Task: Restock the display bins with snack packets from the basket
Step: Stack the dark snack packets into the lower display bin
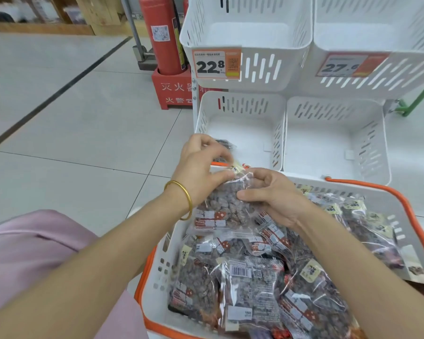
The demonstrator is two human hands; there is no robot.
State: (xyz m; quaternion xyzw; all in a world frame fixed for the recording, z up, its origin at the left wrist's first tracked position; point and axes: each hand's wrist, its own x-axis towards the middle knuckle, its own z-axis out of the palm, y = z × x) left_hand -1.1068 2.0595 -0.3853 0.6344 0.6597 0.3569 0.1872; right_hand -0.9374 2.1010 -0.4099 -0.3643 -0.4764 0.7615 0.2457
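1. We see the left hand (201, 167) and the right hand (277, 199) meet at the centre of the frame on one clear snack packet (218, 209) of dark pieces.
2. The left fingers curl and pinch the packet's top edge. The right thumb and curled fingers grip its right side.
3. A second dark packet (224, 144) shows just behind the left hand. We cannot tell whether that hand holds it.
4. The held packet sits above the near end of the white, orange-rimmed basket (160, 277), lower right, which is heaped with similar packets (255, 277).
5. Just beyond the basket stand two white slotted display bins, lower left bin (242, 133) and lower right bin (323, 143).
6. Above them are two more bins (250, 33) (377, 28), with price tags reading 22.8 (216, 64) and 27.6 (348, 66).
7. A gold bangle (185, 194) circles the left wrist.
8. A red fire extinguisher (162, 35) stands at the upper centre-left.
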